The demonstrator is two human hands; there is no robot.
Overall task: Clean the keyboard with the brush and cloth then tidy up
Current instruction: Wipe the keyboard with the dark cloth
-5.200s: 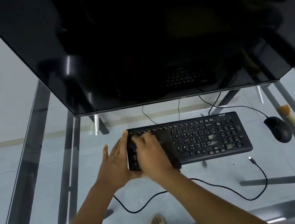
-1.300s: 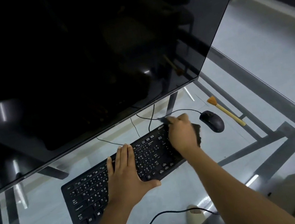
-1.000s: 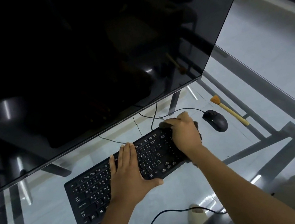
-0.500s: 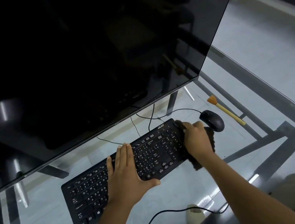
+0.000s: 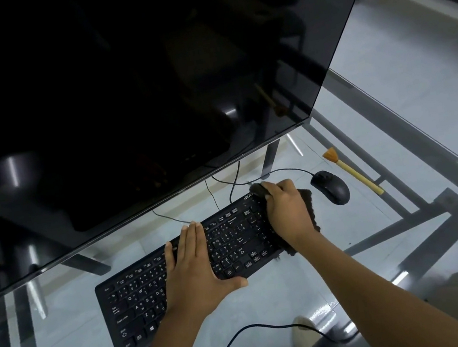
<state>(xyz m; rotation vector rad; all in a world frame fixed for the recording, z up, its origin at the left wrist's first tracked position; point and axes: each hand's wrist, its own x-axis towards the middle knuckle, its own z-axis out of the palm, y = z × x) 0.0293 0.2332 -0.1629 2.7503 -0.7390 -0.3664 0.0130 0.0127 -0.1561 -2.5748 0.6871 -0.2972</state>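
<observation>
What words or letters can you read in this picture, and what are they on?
"ace", cut off by the dark cloth: top right corner of the flat black keyboard.
"Caps Lock", "Q", "W", "E", "Z": keys at its left end.
Other key legends: too small or blurred.
Big black monitor, black mouse, wooden-handled brush: nothing readable.

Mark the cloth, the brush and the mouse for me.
cloth [image 5: 308, 205], head view, edge showing right of the right hand
brush [image 5: 355, 173], head view, middle of the handle
mouse [image 5: 331, 186], head view, top of the body
</observation>
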